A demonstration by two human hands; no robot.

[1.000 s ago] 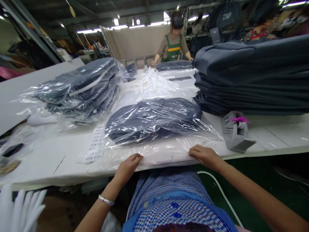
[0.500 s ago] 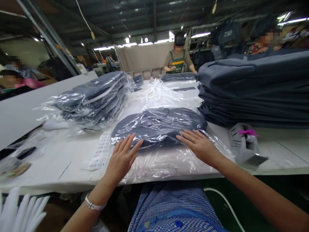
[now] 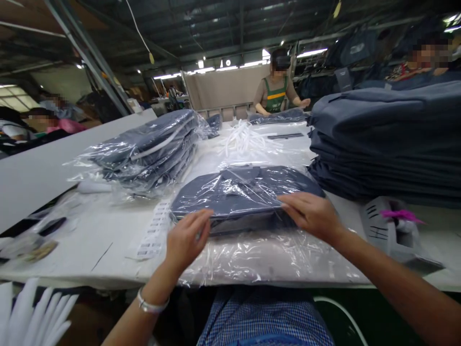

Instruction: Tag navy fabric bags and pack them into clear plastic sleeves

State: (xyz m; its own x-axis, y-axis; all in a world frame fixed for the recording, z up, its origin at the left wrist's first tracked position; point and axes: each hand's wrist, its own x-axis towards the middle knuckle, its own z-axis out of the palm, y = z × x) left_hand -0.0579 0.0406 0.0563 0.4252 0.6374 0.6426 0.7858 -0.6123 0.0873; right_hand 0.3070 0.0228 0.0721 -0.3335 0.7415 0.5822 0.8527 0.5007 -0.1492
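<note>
A dark blue-grey fabric bag [image 3: 230, 194] lies flat before me inside a clear plastic bag [image 3: 252, 259], whose loose film spreads over the table's front edge. My left hand [image 3: 187, 238] is at the near left corner of the bundle, its fingers drawn together in a pinch on the film. At the near right side, my right hand [image 3: 313, 216] has its thumb and fingers closed on the plastic. The exact pinch points are partly hidden. Between the hands, the near edge of the fabric bag appears slightly raised under the film.
Plastic-wrapped bags [image 3: 144, 144] are piled at left, and unwrapped dark bags [image 3: 389, 144] form a tall stack at right. A label sheet [image 3: 153, 233], white strips [image 3: 241, 139] and a grey holder with a pink tie [image 3: 382, 221] lie around. A co-worker [image 3: 275, 91] stands across the table.
Both hands, flat and spread on the wrapped bag before, have closed their fingers on the film. The co-worker's one hand has lifted. The view has shifted slightly.
</note>
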